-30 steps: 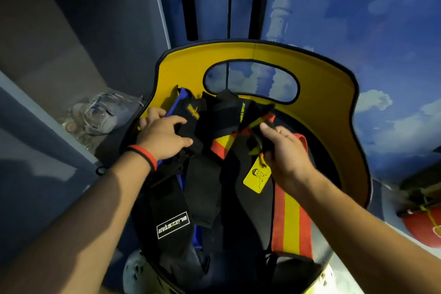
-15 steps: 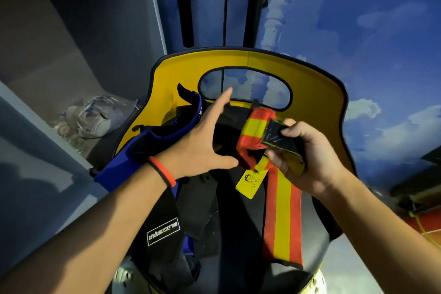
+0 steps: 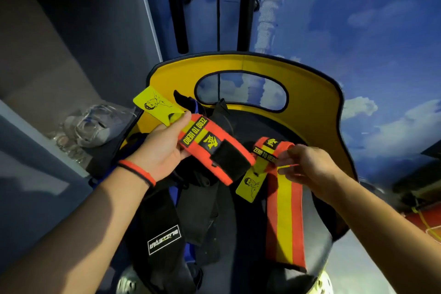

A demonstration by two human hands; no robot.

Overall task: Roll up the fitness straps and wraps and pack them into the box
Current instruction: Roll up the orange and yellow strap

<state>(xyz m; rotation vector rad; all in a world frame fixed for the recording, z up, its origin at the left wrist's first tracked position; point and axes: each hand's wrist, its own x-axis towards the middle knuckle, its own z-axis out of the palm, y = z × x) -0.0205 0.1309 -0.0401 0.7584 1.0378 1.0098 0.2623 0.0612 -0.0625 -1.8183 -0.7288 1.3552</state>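
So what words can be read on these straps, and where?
"ZERO TO HERO": wrap in left hand.
"ZERO TO HER...": second wrap, end covered by right hand.
Black strap label: upside down, unreadable.
Yellow tags: drawings only.

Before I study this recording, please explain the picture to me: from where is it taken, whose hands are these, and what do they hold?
There is no machine here: a person works with bare hands, and the camera sits on their head, looking down. The left hand grips one orange-and-yellow wrap marked ZERO TO HERO, with a yellow tag at its end. The right hand pinches the top of a second wrap, whose striped length hangs down. Beneath them black straps lie on a dark base with a raised yellow wall.
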